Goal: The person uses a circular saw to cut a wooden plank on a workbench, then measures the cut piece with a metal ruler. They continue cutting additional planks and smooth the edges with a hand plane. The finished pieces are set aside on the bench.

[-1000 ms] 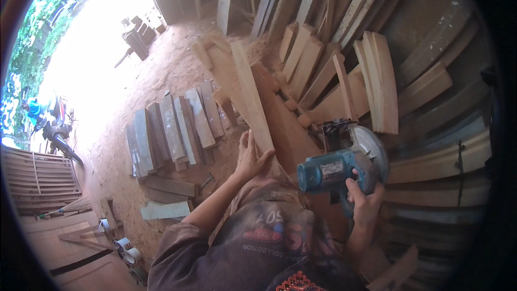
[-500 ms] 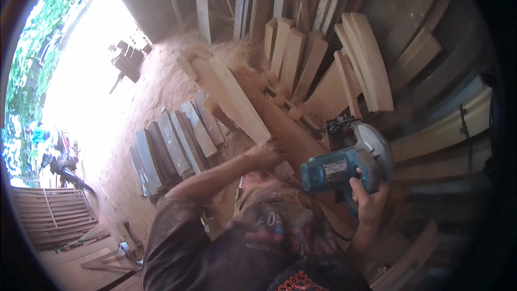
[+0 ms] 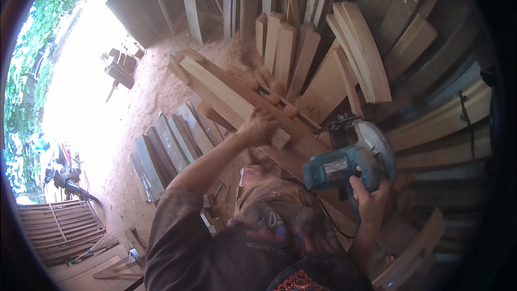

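Holds a teal and silver power saw (image 3: 334,168) in the bare right hand (image 3: 371,196). Grips a long, pale wooden beam (image 3: 219,90) near its end with the left hand (image 3: 258,127). Has flat, grey wooden boards (image 3: 148,167) at the left.

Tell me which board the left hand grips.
The pale board left of the saw: it alone has the left hand around its near end.

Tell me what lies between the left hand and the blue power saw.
In the head view, the end of the pale timber and some brown board lie there.
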{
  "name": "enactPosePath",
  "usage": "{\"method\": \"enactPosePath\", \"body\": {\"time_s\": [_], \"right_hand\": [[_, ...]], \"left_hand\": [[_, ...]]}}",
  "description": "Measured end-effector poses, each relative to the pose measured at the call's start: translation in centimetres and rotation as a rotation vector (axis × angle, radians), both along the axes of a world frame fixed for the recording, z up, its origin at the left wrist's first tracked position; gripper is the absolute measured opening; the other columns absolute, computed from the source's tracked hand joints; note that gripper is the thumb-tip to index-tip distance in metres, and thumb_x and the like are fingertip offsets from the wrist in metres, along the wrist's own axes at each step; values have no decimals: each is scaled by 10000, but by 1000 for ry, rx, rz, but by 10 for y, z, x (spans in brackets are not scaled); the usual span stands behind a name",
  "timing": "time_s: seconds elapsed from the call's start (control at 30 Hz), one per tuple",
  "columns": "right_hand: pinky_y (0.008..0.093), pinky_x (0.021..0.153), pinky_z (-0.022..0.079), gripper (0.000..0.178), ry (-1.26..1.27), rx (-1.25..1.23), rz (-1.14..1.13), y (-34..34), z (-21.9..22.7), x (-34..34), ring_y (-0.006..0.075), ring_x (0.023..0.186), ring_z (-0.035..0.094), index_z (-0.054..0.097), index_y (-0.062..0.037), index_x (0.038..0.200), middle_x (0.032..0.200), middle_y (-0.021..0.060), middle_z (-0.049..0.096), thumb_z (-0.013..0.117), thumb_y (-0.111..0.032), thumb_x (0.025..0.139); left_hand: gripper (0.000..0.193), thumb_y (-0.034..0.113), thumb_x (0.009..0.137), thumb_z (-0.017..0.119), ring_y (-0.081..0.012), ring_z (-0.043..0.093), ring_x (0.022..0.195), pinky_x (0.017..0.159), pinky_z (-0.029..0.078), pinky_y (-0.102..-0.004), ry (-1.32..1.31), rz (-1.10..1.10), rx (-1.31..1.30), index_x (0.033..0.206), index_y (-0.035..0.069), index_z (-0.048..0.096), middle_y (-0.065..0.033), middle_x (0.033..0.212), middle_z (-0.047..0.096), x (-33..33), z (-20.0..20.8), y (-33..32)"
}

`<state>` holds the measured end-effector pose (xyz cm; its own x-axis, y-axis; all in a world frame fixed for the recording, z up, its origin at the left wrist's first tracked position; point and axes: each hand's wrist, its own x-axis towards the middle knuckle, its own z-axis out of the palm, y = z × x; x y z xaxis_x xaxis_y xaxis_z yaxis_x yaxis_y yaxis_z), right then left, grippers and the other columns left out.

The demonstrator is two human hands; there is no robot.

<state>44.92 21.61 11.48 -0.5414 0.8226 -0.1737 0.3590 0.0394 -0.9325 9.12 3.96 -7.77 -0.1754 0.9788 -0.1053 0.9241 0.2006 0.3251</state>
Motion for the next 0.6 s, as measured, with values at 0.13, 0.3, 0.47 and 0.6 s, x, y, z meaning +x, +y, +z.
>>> {"method": "enactPosePath", "body": {"time_s": [0.13, 0.3, 0.47, 0.6], "right_hand": [[244, 556, 417, 295, -23, -21, 52, 2, 8, -2, 56, 604, 532, 726, -10, 1188, 831, -7, 659, 824, -65, 915], [291, 709, 519, 313, -56, 10, 173, -5, 31, -14, 116, 761, 646, 739, 15, 1186, 910, 28, 717, 835, -86, 906], [388, 903, 580, 343, -43, -11, 324, -16, 28, -32, 254, 968, 767, 757, 17, 1188, 1041, 154, 798, 844, -175, 917], [426, 898, 602, 394, -147, -58, 503, -21, 18, -49, 322, 984, 795, 758, -6, 1198, 1043, 183, 809, 853, -261, 913]], "left_hand": [[856, 358, 666, 983, -328, 420, 1550, 1293, 234, -613, 11, 110, -71, 1440, 240, 638, -54, 1550, 572, -45, 24, -4], [876, 192, 720, 940, -337, 218, 1678, 1307, 209, -640, -10, 185, -90, 1514, 235, 572, -96, 1725, 409, -36, 38, -2], [946, -54, 780, 721, -372, 174, 1684, 1284, 272, -643, 94, 454, 33, 1649, 173, 424, -154, 1764, 333, -34, 68, -25], [854, -84, 811, 664, -381, 321, 1630, 1274, 326, -592, -64, 572, 341, 1618, 109, 463, -180, 1724, 390, -17, 114, -14]]}}
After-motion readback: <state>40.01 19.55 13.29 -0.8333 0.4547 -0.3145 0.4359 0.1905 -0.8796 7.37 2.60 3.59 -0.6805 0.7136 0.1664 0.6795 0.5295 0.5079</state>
